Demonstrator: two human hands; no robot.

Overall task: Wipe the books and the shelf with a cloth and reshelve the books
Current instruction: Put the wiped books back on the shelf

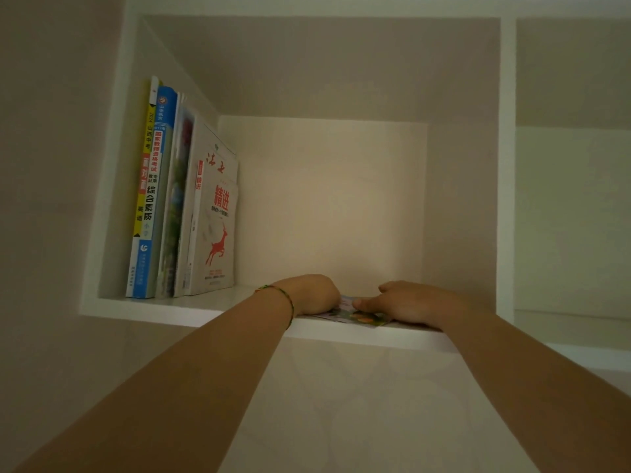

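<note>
The big white shelf (191, 310) is a box with a pale back wall, and another box sits to its right. Four books (181, 206) stand up straight at the left end of the shelf, leaning on its left wall. One flat book (355, 315) with a bright cover lies at the front edge of the shelf, near the right end, well apart from the standing ones.

Both arms reach up to it. The left hand (312, 295) rests on the flat book's left part with fingers curled over; they are hidden, so I cannot tell if they pinch it. The right hand (406, 302) lies on its right part, thumb pressed flat on the cover, other fingers curled down.

No cloth can be seen. I think this is the putting-back step. Next, the flat book needs lifting, turning upright, and sliding left beside the white book with the red deer (213, 213).
</note>
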